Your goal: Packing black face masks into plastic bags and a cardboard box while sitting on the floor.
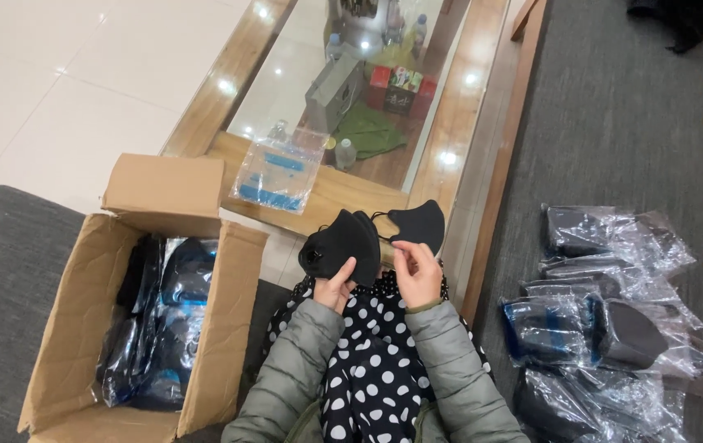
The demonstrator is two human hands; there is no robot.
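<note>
My left hand (336,285) grips a stack of folded black face masks (341,244) by their lower edge, held up over my lap. My right hand (417,271) pinches the thin ear loop of another black mask (421,221), which sits just right of the stack. Both arms wear grey-green padded sleeves, and a black polka-dot fabric (372,361) covers my lap beneath the hands.
An open cardboard box (80,328) with several plastic-wrapped mask packs stands at my left on a grey mat. A pile of bagged black masks (606,328) lies on the grey surface at right. A clear plastic bag (279,171) rests on the wooden edge of a glass-top table (458,107) ahead.
</note>
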